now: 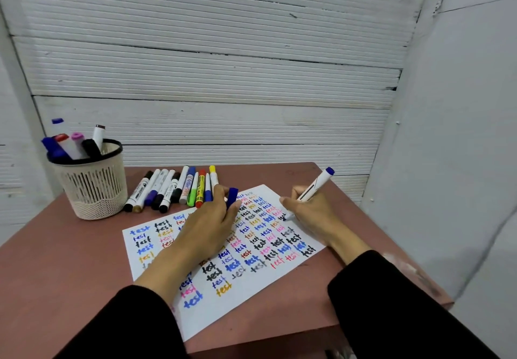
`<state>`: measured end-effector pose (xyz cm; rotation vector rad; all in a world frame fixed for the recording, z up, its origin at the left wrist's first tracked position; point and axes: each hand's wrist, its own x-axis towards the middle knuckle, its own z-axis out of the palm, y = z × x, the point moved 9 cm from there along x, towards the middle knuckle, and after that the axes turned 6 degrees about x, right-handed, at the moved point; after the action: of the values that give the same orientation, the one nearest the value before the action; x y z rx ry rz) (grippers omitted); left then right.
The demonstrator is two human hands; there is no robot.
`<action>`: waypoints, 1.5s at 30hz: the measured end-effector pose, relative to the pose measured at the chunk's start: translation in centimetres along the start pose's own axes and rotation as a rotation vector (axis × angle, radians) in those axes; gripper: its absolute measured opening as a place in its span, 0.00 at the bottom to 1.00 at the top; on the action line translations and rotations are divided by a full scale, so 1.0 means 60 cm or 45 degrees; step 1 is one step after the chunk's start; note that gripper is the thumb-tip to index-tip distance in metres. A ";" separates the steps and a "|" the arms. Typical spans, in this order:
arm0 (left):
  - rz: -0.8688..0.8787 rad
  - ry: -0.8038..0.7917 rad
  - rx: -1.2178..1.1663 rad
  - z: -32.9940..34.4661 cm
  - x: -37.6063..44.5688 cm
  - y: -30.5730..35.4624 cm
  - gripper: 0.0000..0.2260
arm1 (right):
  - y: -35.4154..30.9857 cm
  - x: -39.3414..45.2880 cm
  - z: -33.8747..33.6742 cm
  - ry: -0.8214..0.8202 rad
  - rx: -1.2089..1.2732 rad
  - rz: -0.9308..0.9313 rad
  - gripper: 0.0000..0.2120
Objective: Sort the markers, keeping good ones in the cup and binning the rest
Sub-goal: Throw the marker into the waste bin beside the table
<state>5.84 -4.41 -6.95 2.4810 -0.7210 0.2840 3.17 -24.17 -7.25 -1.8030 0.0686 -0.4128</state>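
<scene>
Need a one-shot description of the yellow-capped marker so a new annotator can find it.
Start at the mesh cup on the table's far left; a row of loose markers lies just to its right, behind the test sheet. The yellow-capped marker is the last on the row's right end, by the left hand. No other cap there is yellow.

Soft, even light fills the scene, fairly bright and slightly cool, with no single source in view; shadows are faint and diffuse, a thin one lying under the left hand [208, 228] and right hand [310, 213] on the paper [251, 297], and no strong glare shows anywhere. The wide-angle lens bends the picture at its edges, so the ribbed wall panels [212, 59] bow and lean outward. The centre is reasonably sharp, the handwriting readable, while the black sleeves [397, 308] at the bottom and the outer corners look soft and smeared.
</scene>
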 end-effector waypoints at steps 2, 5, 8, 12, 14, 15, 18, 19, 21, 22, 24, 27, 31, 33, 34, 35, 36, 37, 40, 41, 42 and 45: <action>-0.007 -0.006 0.017 0.001 0.001 -0.001 0.10 | 0.001 0.001 0.003 -0.022 -0.065 -0.014 0.19; -0.017 -0.010 0.020 0.002 0.002 -0.002 0.11 | -0.002 0.001 0.001 -0.013 -0.069 -0.041 0.19; -0.021 -0.012 0.020 0.004 0.002 -0.003 0.11 | -0.010 -0.002 0.004 -0.030 -0.088 -0.087 0.18; -0.018 -0.016 0.029 0.004 0.001 -0.002 0.11 | -0.012 -0.002 -0.002 0.014 -0.063 -0.105 0.16; -0.018 -0.017 0.028 0.004 0.002 -0.003 0.12 | -0.012 -0.001 -0.004 0.030 -0.080 -0.110 0.18; -0.020 -0.018 0.028 0.004 0.001 -0.003 0.12 | -0.012 -0.001 -0.004 0.031 -0.091 -0.115 0.19; -0.024 -0.024 0.033 0.004 0.001 -0.005 0.13 | -0.013 -0.001 -0.001 0.016 -0.106 -0.116 0.20; -0.023 -0.024 0.034 0.004 0.002 -0.005 0.13 | -0.012 0.000 -0.001 0.013 -0.104 -0.109 0.20; -0.020 -0.024 0.033 0.004 0.002 -0.003 0.13 | -0.009 0.001 -0.004 0.031 -0.090 -0.097 0.18; -0.018 -0.024 0.032 0.005 0.002 -0.003 0.12 | -0.008 0.002 -0.007 0.053 -0.080 -0.097 0.18; -0.015 -0.024 0.034 0.004 0.002 -0.001 0.12 | -0.007 0.003 -0.012 0.081 -0.081 -0.099 0.18; -0.012 -0.018 0.039 0.003 0.002 -0.001 0.13 | -0.005 0.004 -0.012 0.085 -0.117 -0.088 0.17; -0.012 -0.023 0.042 0.004 0.001 -0.002 0.13 | -0.002 0.006 -0.014 0.086 -0.109 -0.086 0.15; -0.001 -0.025 0.043 0.004 0.002 0.000 0.13 | -0.001 0.006 -0.015 0.098 -0.093 -0.081 0.16; 0.005 -0.024 0.047 0.004 0.002 0.000 0.14 | 0.000 0.006 -0.017 0.115 -0.085 -0.079 0.16; 0.013 -0.024 0.053 0.003 0.002 0.001 0.13 | 0.002 0.008 -0.018 0.135 -0.074 -0.070 0.16; 0.022 -0.026 0.061 0.003 0.001 0.002 0.13 | 0.004 0.009 -0.021 0.156 -0.060 -0.053 0.16; 0.033 -0.030 0.070 0.003 0.001 0.003 0.12 | 0.007 0.010 -0.023 0.172 -0.049 -0.037 0.16; 0.087 -0.024 0.085 -0.001 -0.004 0.007 0.10 | 0.009 0.010 -0.022 0.166 -0.076 -0.028 0.17; 0.106 -0.020 0.082 -0.003 -0.005 0.009 0.11 | 0.010 0.010 -0.022 0.177 -0.078 -0.016 0.17; 0.118 -0.014 0.078 -0.005 -0.005 0.007 0.11 | 0.008 0.008 -0.023 0.194 -0.057 -0.009 0.18; 0.109 0.048 0.045 -0.018 0.000 -0.004 0.14 | -0.008 0.002 -0.019 0.207 0.124 -0.020 0.21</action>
<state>5.94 -3.66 -6.13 2.4749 -0.8141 0.3777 2.85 -25.11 -6.53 -1.6725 0.1455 -0.5644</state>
